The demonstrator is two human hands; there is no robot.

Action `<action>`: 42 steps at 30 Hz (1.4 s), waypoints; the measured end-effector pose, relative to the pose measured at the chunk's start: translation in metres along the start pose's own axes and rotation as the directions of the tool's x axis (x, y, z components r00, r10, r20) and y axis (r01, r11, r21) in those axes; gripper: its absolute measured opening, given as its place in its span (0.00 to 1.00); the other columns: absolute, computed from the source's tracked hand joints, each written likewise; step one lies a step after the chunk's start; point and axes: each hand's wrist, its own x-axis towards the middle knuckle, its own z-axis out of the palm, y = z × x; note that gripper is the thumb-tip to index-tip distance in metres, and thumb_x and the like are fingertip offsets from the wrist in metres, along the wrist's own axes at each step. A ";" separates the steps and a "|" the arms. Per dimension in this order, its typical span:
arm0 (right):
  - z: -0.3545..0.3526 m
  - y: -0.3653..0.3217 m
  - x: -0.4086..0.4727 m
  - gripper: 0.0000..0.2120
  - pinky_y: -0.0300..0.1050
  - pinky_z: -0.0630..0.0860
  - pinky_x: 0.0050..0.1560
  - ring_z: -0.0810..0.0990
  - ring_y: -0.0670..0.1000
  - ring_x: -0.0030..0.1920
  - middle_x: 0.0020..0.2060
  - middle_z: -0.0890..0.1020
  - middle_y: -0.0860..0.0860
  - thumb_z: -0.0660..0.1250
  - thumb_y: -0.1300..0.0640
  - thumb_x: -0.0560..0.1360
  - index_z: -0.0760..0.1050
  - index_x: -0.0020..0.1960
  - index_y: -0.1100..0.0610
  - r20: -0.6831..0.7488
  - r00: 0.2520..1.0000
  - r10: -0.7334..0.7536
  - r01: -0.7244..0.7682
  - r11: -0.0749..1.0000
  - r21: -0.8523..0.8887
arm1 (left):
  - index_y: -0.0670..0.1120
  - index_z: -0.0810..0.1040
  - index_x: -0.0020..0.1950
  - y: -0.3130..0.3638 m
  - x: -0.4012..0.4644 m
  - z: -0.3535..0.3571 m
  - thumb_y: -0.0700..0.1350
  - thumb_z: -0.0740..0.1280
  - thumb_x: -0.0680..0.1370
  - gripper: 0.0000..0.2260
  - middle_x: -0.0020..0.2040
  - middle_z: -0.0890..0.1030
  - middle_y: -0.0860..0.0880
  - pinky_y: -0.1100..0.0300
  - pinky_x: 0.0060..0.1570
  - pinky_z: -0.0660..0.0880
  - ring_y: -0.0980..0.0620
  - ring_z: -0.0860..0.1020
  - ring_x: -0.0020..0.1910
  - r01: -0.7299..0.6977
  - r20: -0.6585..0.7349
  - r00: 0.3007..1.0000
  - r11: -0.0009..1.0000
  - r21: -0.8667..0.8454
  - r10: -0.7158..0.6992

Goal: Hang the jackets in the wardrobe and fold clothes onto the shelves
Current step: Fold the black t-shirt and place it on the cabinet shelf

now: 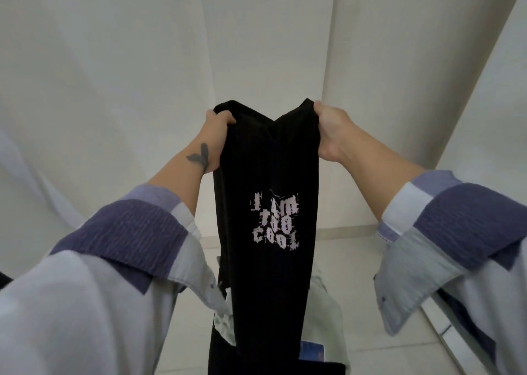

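A black T-shirt (268, 175) with pale pink lettering hangs lengthwise in front of me, folded narrow. My left hand (218, 135) grips its upper left corner. My right hand (330, 129) grips the upper right corner. Both arms are stretched forward at about the same height, and the shirt's top edge sags into a V between them. Its lower part drops out of the frame's bottom edge.
White wardrobe panels (114, 89) fill the background, with a vertical edge (330, 46) right of centre. A pale green garment (325, 303) lies low behind the shirt on a light floor (356, 260). A metal rail (445, 326) runs at the lower right.
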 end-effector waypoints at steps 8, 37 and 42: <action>-0.006 -0.029 -0.004 0.18 0.49 0.82 0.42 0.84 0.57 0.48 0.53 0.83 0.58 0.54 0.51 0.82 0.77 0.56 0.61 0.017 0.993 -0.113 0.111 0.992 0.060 | 0.45 0.70 0.61 0.024 0.004 0.000 0.43 0.60 0.72 0.17 0.55 0.77 0.42 0.53 0.41 0.79 0.44 0.79 0.47 -0.073 0.049 0.996 0.992 -0.106 0.079; -0.155 0.312 -0.191 0.20 0.54 0.73 0.60 0.78 0.58 0.57 0.56 0.79 0.57 0.53 0.48 0.82 0.72 0.66 0.59 -0.125 0.809 0.574 -0.577 0.816 0.010 | 0.51 0.61 0.73 -0.320 -0.269 0.023 0.55 0.59 0.80 0.23 0.66 0.72 0.45 0.42 0.66 0.69 0.42 0.73 0.63 0.496 -0.191 0.850 0.868 -0.022 -0.491; -0.151 0.326 -0.141 0.18 0.53 0.73 0.61 0.77 0.57 0.56 0.56 0.79 0.56 0.53 0.48 0.82 0.73 0.62 0.57 -0.159 0.821 0.548 -0.556 0.831 -0.003 | 0.49 0.62 0.71 -0.335 -0.221 0.018 0.53 0.58 0.81 0.19 0.62 0.73 0.46 0.43 0.65 0.70 0.44 0.73 0.62 0.463 -0.209 0.867 0.887 -0.001 -0.453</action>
